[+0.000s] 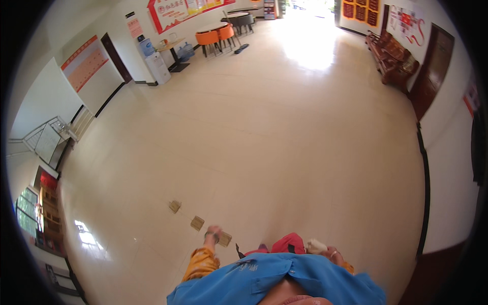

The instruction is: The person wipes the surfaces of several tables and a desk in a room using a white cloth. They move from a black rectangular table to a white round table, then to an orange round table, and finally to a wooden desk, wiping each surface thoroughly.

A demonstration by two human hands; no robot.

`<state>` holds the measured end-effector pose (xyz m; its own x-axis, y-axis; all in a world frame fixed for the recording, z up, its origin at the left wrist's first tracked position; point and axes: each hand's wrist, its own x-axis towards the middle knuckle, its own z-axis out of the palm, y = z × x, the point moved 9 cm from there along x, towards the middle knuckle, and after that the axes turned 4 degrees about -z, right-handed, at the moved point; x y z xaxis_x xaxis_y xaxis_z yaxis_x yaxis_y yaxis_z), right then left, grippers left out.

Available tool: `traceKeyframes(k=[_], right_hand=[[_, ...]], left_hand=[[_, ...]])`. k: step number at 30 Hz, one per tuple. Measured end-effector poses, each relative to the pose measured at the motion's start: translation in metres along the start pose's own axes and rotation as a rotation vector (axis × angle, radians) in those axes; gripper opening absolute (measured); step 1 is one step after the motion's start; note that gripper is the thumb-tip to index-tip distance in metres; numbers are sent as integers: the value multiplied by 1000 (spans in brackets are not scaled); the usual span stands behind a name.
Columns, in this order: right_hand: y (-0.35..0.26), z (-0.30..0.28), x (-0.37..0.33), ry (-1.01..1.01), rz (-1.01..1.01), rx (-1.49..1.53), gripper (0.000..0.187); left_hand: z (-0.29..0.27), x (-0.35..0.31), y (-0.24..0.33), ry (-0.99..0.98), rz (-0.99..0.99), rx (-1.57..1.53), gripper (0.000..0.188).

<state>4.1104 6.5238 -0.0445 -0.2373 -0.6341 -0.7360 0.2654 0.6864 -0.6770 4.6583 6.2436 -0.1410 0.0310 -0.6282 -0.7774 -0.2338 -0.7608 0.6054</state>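
Note:
My left hand (214, 232) hangs out in front of me on the left, with a dark band at its wrist. Its fingers are small and blurred, so their pose does not show. My right hand (333, 254) is close to my body on the right, its fingers curled at a pale, bunched, cloth-like thing (316, 246). Between my hands, a red cloth item (288, 243) shows beyond my blue top (284, 272). Three brownish square plates lie in a slanting row on the floor; the closest plate (224, 239) is partly behind my left hand.
A glossy beige tiled floor (244, 137) stretches ahead. Far left are a water dispenser (156, 66), a small table (172, 44) and orange chairs (207, 38). A carved wooden bench (391, 56) lines the right wall near a brown door (432, 68). A stair railing (43, 133) is at left.

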Motion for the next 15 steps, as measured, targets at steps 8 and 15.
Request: traceKeyframes(k=[8,15], right_hand=[[-141,-50,208,100,137,-251,47],[-334,-88,401,45,96,-390,48]], left_hand=[[195,122,376,-39,382,419,30],[127,205,324,45,-182,90,11]])
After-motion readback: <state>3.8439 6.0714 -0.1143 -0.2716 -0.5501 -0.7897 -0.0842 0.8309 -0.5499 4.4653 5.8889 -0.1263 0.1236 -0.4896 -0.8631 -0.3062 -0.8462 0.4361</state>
